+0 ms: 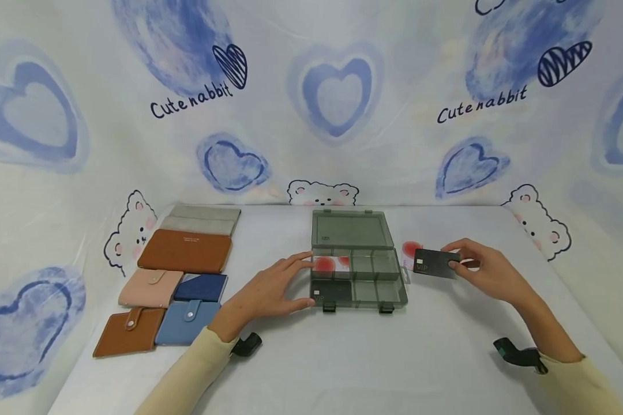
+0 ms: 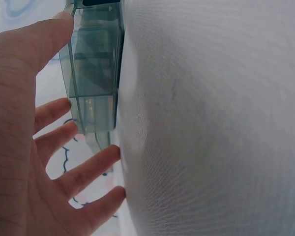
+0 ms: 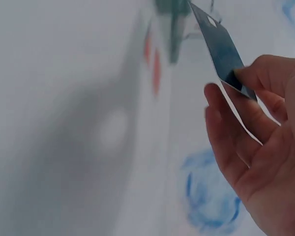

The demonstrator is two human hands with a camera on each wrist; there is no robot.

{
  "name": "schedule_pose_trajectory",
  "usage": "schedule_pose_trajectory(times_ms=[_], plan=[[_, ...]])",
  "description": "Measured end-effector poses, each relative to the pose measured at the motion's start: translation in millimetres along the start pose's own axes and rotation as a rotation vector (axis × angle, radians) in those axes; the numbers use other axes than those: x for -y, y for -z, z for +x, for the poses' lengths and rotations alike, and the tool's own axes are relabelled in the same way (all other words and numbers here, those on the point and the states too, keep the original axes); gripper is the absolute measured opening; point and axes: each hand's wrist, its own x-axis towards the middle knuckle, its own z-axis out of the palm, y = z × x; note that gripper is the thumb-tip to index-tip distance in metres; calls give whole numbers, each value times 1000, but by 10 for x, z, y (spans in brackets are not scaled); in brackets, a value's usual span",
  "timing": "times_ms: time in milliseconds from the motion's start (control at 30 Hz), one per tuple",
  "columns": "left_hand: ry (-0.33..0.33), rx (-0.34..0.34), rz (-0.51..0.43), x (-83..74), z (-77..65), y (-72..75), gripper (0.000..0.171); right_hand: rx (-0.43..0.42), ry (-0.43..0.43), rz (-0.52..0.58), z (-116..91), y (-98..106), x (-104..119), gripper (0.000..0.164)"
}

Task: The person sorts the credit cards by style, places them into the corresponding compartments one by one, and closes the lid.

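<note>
Between thumb and fingers, my right hand [image 1: 490, 271] pinches a black card marked VIP [image 1: 433, 263], held up to the right of the box. The thumb lies on one face of the card [image 3: 221, 49] in the right wrist view. A green see-through compartment box [image 1: 363, 288] lies with its lid open toward the back. My left hand [image 1: 272, 291] spreads its fingers at the box's left edge, thumb at the front corner. Inside, a white card with red circles [image 1: 331, 264] lies in the back left, and another black card [image 1: 332, 291] in the front left.
Partly behind the held card, a white and red card [image 1: 411, 249] lies on the table. At the left are a brown wallet [image 1: 184, 251], grey card holders [image 1: 202, 219], a pink wallet [image 1: 150, 288], a navy one [image 1: 202, 287], a blue one [image 1: 187, 323] and a small brown one [image 1: 130, 334].
</note>
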Motion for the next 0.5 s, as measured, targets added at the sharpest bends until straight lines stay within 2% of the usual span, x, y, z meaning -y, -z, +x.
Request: schedule_pose_trajectory(times_ms=[200,333,500], plan=[[8,11,-11,-9,-3,8,80,-24,67,70,148,-220,419,34],[-1,4,-16,-7,-7,7,80,6,148,124,243,-442,694,35],[13,2,-12,0,1,7,79,73,188,152,341,-733,1018,34]])
